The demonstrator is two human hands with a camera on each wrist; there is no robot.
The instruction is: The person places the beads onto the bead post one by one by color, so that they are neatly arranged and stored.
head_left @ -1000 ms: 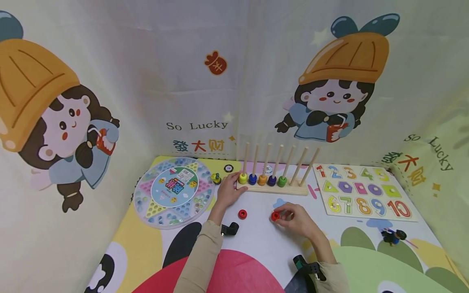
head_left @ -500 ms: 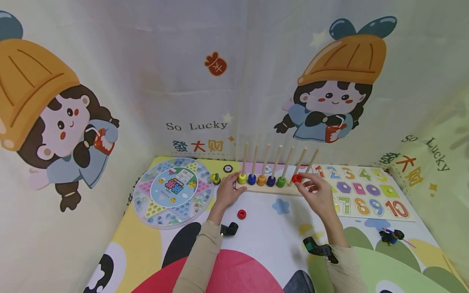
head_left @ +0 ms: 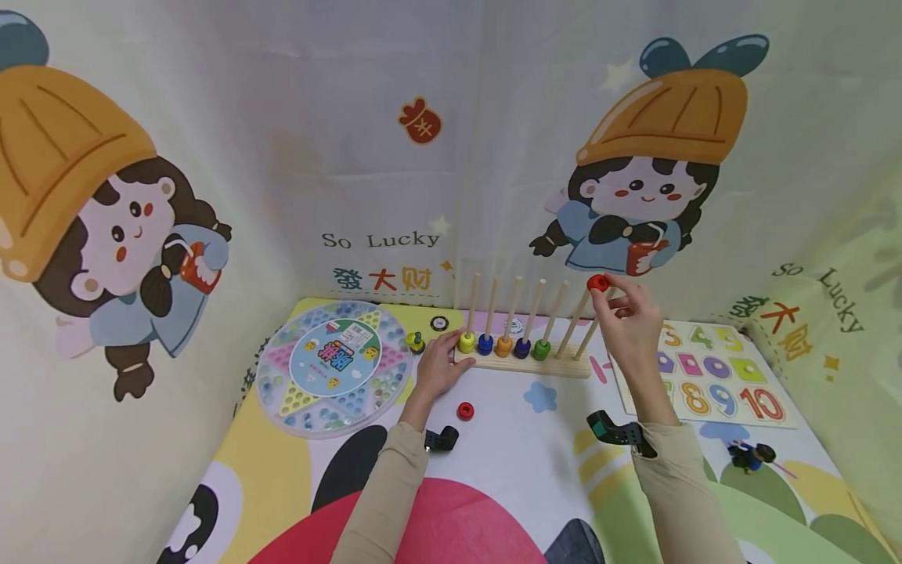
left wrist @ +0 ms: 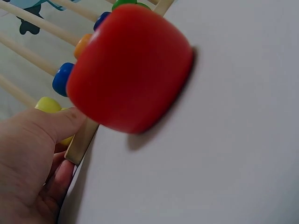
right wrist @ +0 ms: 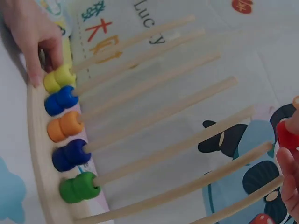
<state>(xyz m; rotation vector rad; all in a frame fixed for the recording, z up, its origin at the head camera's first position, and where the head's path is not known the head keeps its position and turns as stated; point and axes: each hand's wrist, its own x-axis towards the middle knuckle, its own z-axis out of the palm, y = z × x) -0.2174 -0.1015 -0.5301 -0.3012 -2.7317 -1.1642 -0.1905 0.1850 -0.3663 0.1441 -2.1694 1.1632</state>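
A wooden peg rack point(head_left: 574, 367) stands at the back of the table. Yellow, blue, orange, dark blue and green rings sit low on its left pegs, while the two pegs at the right end are bare. With thumb and fingers around the rack's left end, my left hand point(head_left: 438, 370) grips the base. My right hand point(head_left: 633, 325) pinches a red ring point(head_left: 598, 283) up by the tops of the two bare pegs. Another red ring point(head_left: 466, 411) lies on the table in front of the rack, looming large in the left wrist view as a red ring point(left wrist: 131, 70).
To the left lies a round marble board game point(head_left: 334, 372), with a small yellow-and-green toy point(head_left: 416, 342) beside it. A number and shape puzzle board point(head_left: 729, 376) lies right of the rack, partly behind my right arm. A small dark figurine point(head_left: 751, 456) is nearer the right edge.
My right hand has carried one red ring from the table up and to the right, to the height of the peg tops. The left hand keeps its place on the rack.
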